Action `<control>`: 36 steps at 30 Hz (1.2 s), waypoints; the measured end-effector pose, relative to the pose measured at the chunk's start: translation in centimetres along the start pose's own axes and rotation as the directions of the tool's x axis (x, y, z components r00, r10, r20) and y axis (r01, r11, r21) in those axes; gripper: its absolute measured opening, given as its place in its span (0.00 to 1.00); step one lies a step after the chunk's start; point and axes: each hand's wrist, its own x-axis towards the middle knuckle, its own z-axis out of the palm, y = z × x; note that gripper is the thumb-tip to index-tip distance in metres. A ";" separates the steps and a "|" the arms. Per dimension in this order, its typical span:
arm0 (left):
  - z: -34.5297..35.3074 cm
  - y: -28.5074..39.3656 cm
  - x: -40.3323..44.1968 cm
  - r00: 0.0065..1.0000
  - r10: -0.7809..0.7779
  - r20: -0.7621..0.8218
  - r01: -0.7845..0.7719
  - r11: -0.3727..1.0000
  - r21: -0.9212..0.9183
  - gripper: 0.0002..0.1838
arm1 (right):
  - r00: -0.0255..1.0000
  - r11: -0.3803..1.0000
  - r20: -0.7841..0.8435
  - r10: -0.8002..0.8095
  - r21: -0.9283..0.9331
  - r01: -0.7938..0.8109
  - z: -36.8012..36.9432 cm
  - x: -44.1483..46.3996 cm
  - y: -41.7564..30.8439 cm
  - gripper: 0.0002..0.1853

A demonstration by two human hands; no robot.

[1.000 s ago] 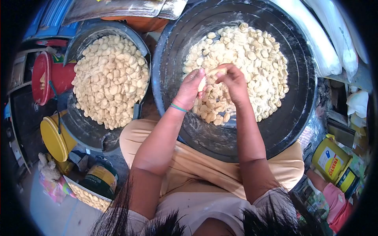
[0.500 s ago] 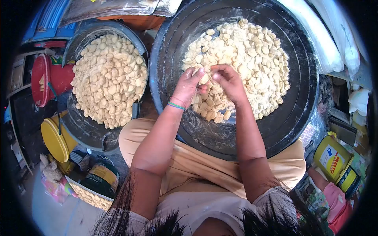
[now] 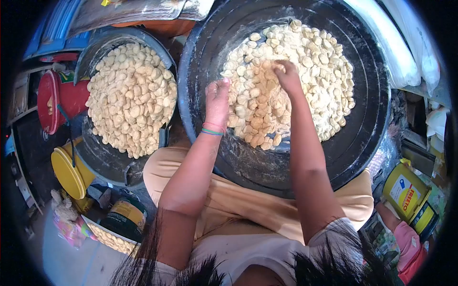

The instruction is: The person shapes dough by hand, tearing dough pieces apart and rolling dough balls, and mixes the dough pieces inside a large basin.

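Observation:
A large black round tub lies in front of my knees, holding a heap of floury, pale dough pieces. Over the heap's upper middle hangs my right hand, its thumb and forefinger apart and nothing visible between them. My left hand is at the heap's left edge, above the tub's left side. Its fingers are curled together with the thumb on top, and what they hold, if anything, is hidden. Rounder dough pieces fill a smaller dark tub to the left.
A red bucket and a yellow bucket stand at the far left. White plastic bags lie along the upper right. At the lower right are a yellow container and another person's arm with a pink sleeve.
My hands have parted. My right hand has moved up and right over the heap, and its fingers have spread. My left hand has shifted left, toward the tub's side.

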 end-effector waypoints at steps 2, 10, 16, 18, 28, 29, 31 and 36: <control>-0.1 -0.7 0.1 0.999 0.041 0.015 -0.042 0.998 0.045 0.22 | 0.963 0.857 -0.267 -0.044 -0.505 -0.101 1.5 2.8 2.2 0.36; 0.5 0.7 -0.5 0.997 -0.063 0.039 0.062 0.998 0.023 0.24 | 0.966 0.685 0.026 -0.256 -0.700 0.201 6.8 1.1 3.5 0.39; 0.8 0.9 -0.9 0.994 -0.092 0.051 0.092 0.996 -0.013 0.22 | 0.947 0.796 0.134 -0.293 -0.514 0.319 2.1 2.3 3.5 0.39; 0.5 0.3 -0.7 0.994 -0.072 0.079 0.070 0.997 0.024 0.22 | 0.967 0.750 0.013 -0.254 -0.629 0.205 2.2 2.9 2.8 0.41; 0.7 1.1 -1.0 0.989 -0.085 0.124 0.092 0.995 -0.050 0.18 | 0.986 0.889 0.140 -0.086 -0.436 0.140 3.8 1.4 0.2 0.35; 0.5 1.0 -0.9 0.989 -0.077 0.130 0.084 0.995 -0.046 0.18 | 0.995 0.922 0.075 -0.071 -0.375 0.094 3.6 1.2 0.2 0.36; 0.4 0.9 -0.9 0.986 -0.073 0.153 0.079 0.996 -0.032 0.17 | 0.995 0.778 -0.021 -0.098 -0.625 0.064 4.7 1.9 0.4 0.40; 0.6 1.4 -0.9 0.986 -0.097 0.134 0.098 0.995 0.002 0.16 | 0.992 0.775 0.104 -0.073 -0.621 0.122 7.2 3.2 0.4 0.32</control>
